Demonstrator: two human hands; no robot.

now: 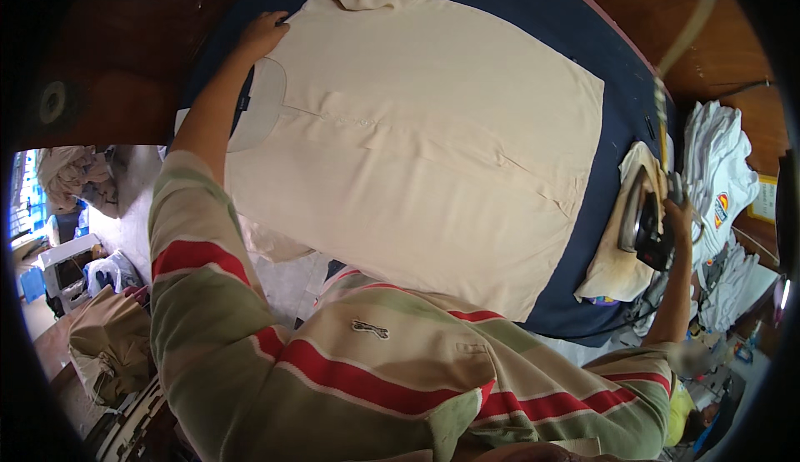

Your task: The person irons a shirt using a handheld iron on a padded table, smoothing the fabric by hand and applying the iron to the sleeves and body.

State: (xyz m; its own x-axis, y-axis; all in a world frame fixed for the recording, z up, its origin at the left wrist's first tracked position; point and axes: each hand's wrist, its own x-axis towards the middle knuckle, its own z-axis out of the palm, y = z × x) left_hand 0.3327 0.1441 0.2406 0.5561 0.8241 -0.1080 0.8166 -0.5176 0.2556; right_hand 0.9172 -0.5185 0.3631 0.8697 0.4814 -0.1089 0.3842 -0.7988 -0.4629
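A cream collared shirt [433, 129] lies spread over a dark blue covered table, its collar toward the left and its hem toward the right. Beside the collar, my left hand [265, 35] has its fingers closed at the shirt's shoulder edge; the fingertips are partly hidden. Far to the right, my right hand [679, 214] grips the handle of a clothes iron [648, 233]. The iron is at a stained, pale folded cloth [617, 270] on the table's right side, apart from the shirt. Whether its full weight rests there I cannot tell.
Stacked white garments [717, 170] stand just right of the iron. A cord [662, 120] runs upward from it. Wooden panels [725, 54] border the table's far right. At left, a brown bag [112, 345] and a pile of fabric [75, 174] sit beyond the table.
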